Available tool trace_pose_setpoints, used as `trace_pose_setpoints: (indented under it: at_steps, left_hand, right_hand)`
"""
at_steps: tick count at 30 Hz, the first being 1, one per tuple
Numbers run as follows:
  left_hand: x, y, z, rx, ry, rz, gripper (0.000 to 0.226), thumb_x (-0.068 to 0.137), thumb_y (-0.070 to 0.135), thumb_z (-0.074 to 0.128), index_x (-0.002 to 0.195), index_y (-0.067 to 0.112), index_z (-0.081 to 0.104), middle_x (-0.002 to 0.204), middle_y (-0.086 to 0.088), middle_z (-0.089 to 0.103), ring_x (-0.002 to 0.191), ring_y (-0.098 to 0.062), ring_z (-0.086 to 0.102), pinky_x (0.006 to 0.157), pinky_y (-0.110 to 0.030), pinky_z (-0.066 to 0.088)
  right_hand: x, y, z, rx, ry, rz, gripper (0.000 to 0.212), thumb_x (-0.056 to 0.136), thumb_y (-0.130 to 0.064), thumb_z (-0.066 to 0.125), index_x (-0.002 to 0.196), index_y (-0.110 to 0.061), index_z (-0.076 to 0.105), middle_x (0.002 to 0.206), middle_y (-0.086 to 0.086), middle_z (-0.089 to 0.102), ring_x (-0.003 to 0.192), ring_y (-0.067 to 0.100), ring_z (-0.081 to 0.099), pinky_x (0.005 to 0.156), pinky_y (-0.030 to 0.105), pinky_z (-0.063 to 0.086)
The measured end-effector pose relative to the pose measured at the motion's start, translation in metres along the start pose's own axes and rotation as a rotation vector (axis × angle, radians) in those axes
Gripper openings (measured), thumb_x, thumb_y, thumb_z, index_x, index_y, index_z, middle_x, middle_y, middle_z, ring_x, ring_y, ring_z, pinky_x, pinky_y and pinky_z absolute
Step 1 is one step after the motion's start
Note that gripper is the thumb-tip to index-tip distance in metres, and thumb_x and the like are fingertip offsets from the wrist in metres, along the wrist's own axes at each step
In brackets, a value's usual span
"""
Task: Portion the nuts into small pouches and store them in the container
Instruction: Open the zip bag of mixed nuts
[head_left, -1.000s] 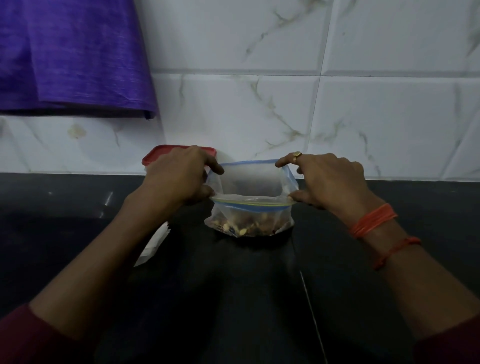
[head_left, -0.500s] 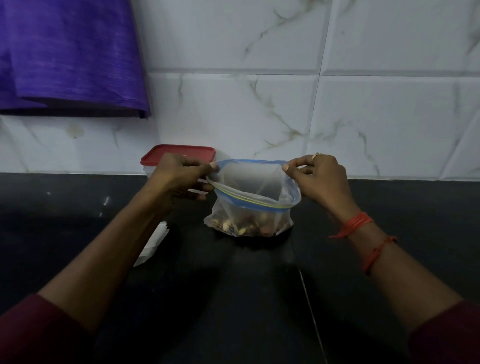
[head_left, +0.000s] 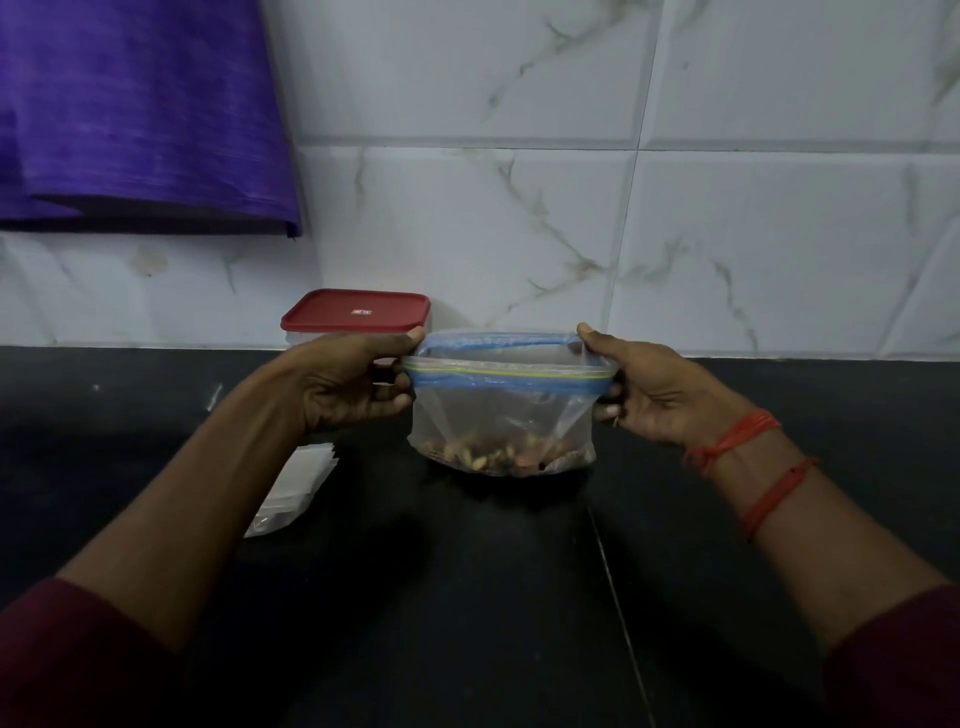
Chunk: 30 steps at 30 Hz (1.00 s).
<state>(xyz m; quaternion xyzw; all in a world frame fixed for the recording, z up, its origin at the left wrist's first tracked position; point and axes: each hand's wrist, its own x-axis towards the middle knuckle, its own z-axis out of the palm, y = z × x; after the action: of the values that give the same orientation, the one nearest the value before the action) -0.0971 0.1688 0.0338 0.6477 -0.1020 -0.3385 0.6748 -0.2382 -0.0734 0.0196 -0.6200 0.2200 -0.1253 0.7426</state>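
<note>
A clear zip bag (head_left: 501, 410) with a blue seal strip stands on the black counter, mixed nuts (head_left: 493, 453) lying in its bottom. My left hand (head_left: 348, 382) pinches the bag's left top corner and my right hand (head_left: 652, 392) pinches the right top corner, holding the mouth stretched wide. Behind my left hand stands a clear container with a red lid (head_left: 356, 310), closed. A stack of small clear pouches (head_left: 293, 488) lies flat on the counter by my left forearm.
The black counter (head_left: 467, 597) runs back to a white marble-tiled wall (head_left: 675, 234). A purple cloth (head_left: 130, 114) hangs on the wall at the upper left. A thin seam crosses the counter near my right arm.
Both hands have turned palms inward and pulled the bag's top corners apart, drawing the mouth flatter and wider. The bag sits a little further right of the container.
</note>
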Motion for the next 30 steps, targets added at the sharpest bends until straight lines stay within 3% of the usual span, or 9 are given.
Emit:
trace_pose_setpoints:
  at_steps: [4,7,13,16,22,26,30]
  left_hand:
    - [0.0,-0.001,-0.002,-0.112,-0.056,-0.025,0.048,0.068,0.025,0.075,0.109,0.002,0.063,0.068,-0.011,0.065,0.054,-0.013,0.064,0.048,-0.025,0.056]
    - [0.0,0.0,-0.002,-0.121,-0.029,-0.003,0.051,0.068,0.025,0.075,0.112,0.001,0.063,0.07,-0.013,0.069,0.054,-0.013,0.066,0.047,-0.024,0.056]
    - [-0.007,0.005,-0.001,-0.108,-0.043,0.037,0.038,0.067,0.015,0.075,0.101,0.0,0.067,0.077,-0.015,0.074,0.062,-0.017,0.072,0.051,-0.023,0.058]
    - [-0.011,0.006,0.001,-0.062,-0.059,0.041,0.032,0.068,0.009,0.072,0.098,-0.002,0.068,0.08,-0.016,0.075,0.067,-0.019,0.074,0.053,-0.023,0.058]
    - [-0.014,0.004,0.007,0.008,-0.045,0.024,0.011,0.089,-0.001,0.058,0.095,-0.002,0.067,0.078,-0.017,0.074,0.063,-0.019,0.073,0.05,-0.024,0.058]
    - [-0.012,0.002,0.013,-0.088,-0.04,0.05,0.012,0.093,-0.001,0.055,0.089,-0.001,0.067,0.074,-0.016,0.074,0.061,-0.018,0.073,0.052,-0.024,0.058]
    - [-0.01,0.004,0.016,-0.263,-0.064,0.056,0.01,0.089,-0.004,0.056,0.088,-0.008,0.065,0.078,-0.02,0.073,0.066,-0.022,0.074,0.055,-0.026,0.059]
  right_hand:
    - [-0.003,-0.003,-0.009,0.016,-0.068,-0.003,0.032,0.071,-0.037,0.077,0.093,-0.013,0.074,0.075,0.001,0.069,0.056,0.009,0.062,0.043,0.02,0.049]
    - [-0.004,-0.006,-0.014,0.019,-0.134,-0.028,0.037,0.071,-0.029,0.076,0.101,-0.008,0.074,0.085,0.003,0.077,0.07,0.01,0.073,0.056,0.021,0.057]
    - [-0.002,-0.014,-0.017,0.114,-0.078,-0.046,0.01,0.09,-0.009,0.067,0.097,-0.002,0.068,0.079,0.008,0.077,0.068,0.013,0.075,0.055,0.023,0.058]
    - [-0.004,-0.013,-0.019,-0.006,-0.018,-0.022,0.004,0.088,-0.013,0.072,0.089,-0.009,0.071,0.074,0.004,0.076,0.06,0.012,0.072,0.051,0.024,0.057]
    - [-0.003,-0.01,-0.017,-0.146,0.066,-0.094,0.007,0.081,-0.017,0.08,0.08,-0.012,0.075,0.067,-0.002,0.072,0.05,0.004,0.06,0.043,0.017,0.046]
    - [-0.004,-0.01,-0.016,-0.02,0.01,-0.097,0.007,0.083,-0.007,0.076,0.089,-0.01,0.074,0.071,-0.002,0.075,0.057,0.005,0.068,0.05,0.017,0.053]
    - [-0.004,-0.012,-0.015,0.16,-0.032,-0.048,0.024,0.087,0.003,0.068,0.103,-0.015,0.066,0.082,0.004,0.075,0.061,0.009,0.072,0.052,0.02,0.056]
